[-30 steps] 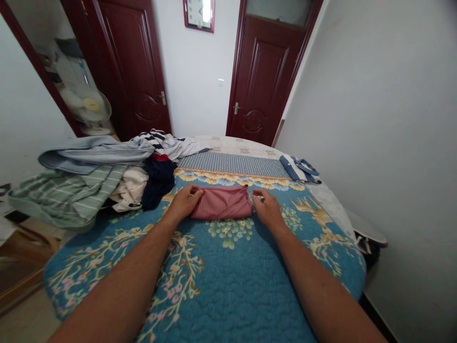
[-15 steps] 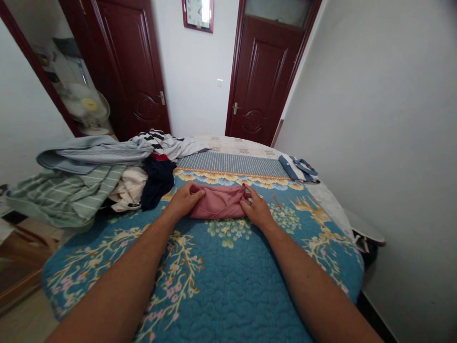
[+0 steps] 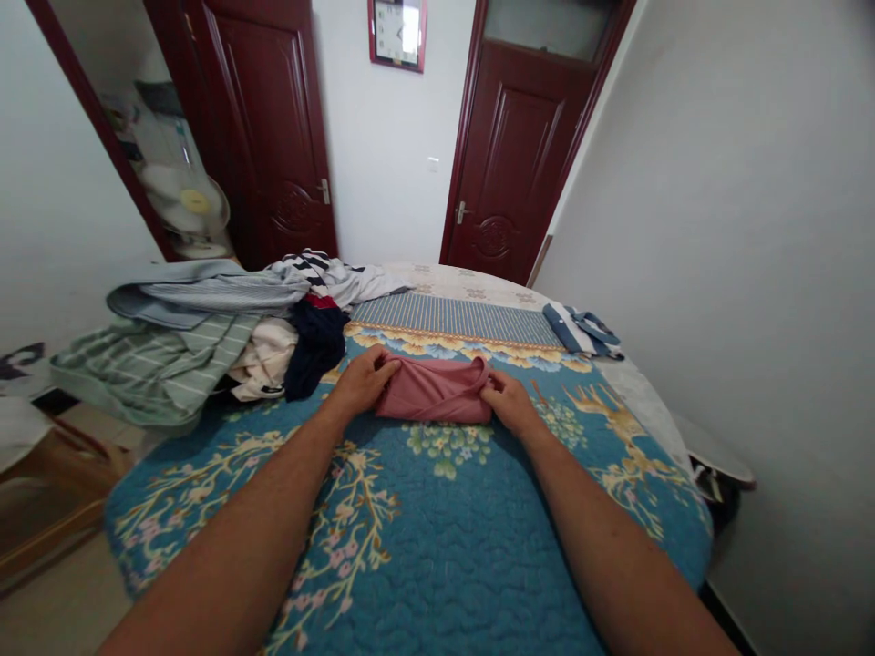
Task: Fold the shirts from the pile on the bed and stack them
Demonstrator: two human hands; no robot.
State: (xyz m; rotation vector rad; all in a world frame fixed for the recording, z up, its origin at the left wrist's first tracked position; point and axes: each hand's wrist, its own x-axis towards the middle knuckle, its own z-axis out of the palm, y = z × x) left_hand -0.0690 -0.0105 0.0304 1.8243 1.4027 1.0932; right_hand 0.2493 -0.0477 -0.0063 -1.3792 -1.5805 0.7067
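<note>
A pink garment (image 3: pixel 434 392), folded into a low bundle, lies on the blue flowered quilt (image 3: pixel 471 538) in front of me. My left hand (image 3: pixel 365 378) pinches its left end between thumb and fingers. At the opposite end, my right hand (image 3: pixel 511 399) grips the right edge, where the cloth forms a curled opening. The garment's exact kind is hard to make out because it is folded.
A heap of loose clothes, with a green striped garment (image 3: pixel 160 364) and a navy one (image 3: pixel 315 346), lies on the left. A folded blue-and-white striped garment (image 3: pixel 581 330) rests at the far right. A wooden chair (image 3: pixel 61 474) stands at left; a wall rises on the right.
The view has shifted slightly, so everything appears a little further right. The fold at the garment's right end has opened into a rounder loop beside my right hand. Both hands keep their hold.
</note>
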